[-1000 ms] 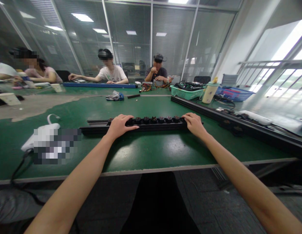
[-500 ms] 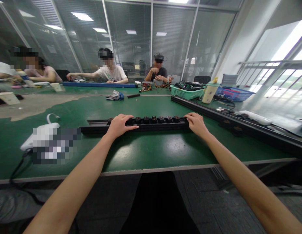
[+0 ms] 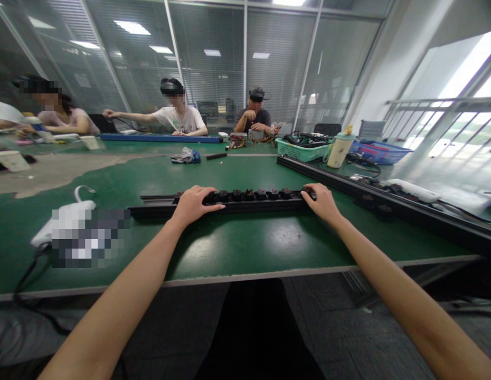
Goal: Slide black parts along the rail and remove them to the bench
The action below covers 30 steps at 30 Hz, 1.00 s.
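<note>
Parallel to the near edge of the green bench [image 3: 237,250], a black channel rail [image 3: 249,208] holds a row of black modules [image 3: 261,195]; the left hand [image 3: 193,205] clasps it, thumb foremost, presumably for steadiness; the right hand [image 3: 320,201] curls at its right end, grip indeterminable.

no readable text, shirt print [image 3: 185,126] too small

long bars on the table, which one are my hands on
The near black bar, under your left hand and right hand; neither of your hands touches the right-side black bar or the far blue bar.
</note>
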### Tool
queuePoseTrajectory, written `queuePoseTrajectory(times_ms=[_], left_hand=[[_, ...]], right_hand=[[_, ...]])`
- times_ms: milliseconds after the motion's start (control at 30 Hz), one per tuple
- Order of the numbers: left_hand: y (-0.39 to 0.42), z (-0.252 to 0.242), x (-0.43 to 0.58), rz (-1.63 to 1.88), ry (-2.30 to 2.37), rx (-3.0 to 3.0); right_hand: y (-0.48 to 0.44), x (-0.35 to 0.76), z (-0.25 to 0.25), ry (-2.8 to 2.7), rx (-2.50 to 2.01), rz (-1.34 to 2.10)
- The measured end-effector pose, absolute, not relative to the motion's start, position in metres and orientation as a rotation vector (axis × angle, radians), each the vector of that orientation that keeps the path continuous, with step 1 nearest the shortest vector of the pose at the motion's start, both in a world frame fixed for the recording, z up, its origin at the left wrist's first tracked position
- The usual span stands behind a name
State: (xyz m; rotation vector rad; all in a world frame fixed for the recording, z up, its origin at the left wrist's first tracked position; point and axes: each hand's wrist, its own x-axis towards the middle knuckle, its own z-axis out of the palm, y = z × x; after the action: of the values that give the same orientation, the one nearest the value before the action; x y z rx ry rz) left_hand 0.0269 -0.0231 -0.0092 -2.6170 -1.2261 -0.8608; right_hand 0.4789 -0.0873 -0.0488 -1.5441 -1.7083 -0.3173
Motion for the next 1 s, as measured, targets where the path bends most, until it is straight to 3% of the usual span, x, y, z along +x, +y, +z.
queuePoseTrajectory(times_ms=[1000], left_hand=[[-0.0219, -0.0108, 0.0260, -0.881, -1.215, -2.614]], right_hand=[[-0.0814, 0.4878, -0.0533, -1.645, -1.607, -0.308]])
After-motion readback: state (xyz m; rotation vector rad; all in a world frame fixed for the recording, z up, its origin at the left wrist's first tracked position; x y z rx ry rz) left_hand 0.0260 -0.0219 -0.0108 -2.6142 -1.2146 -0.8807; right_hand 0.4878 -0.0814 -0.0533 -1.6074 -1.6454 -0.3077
